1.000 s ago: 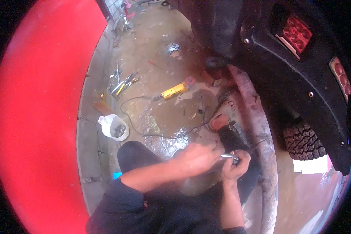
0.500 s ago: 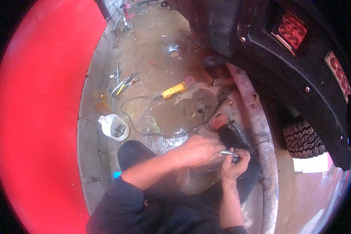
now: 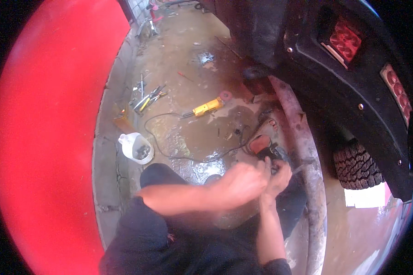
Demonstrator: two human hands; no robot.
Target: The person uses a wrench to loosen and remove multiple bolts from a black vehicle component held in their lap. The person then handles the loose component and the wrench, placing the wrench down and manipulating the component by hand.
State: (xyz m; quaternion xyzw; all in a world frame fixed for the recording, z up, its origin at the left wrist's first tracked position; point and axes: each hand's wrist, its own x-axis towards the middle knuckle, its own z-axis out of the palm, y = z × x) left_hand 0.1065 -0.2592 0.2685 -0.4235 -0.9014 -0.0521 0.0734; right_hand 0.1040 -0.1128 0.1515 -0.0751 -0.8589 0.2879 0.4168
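My left hand (image 3: 244, 185) is closed in a fist and a little smeared by motion. It presses against my right hand (image 3: 279, 176), whose fingers curl round a small dark piece (image 3: 274, 169), mostly hidden between the hands. A thin greyish rod-like end (image 3: 301, 169) shows just to the right of my right hand; I cannot tell what it belongs to. Both hands are above my bent leg, beside my sandalled foot (image 3: 260, 144). What the left fist holds is hidden.
A yellow angle grinder (image 3: 207, 107) with a cord lies on the wet floor. Tools (image 3: 149, 99) and a cut white jug (image 3: 137, 149) are near the left kerb (image 3: 106, 169). On the right are a metal beam (image 3: 310, 192), a black bumper (image 3: 326, 87) and a tyre (image 3: 357, 165).
My left fist has moved right and against my right hand. The shiny silver tool seen between the hands before is now hidden. The view has shifted slightly.
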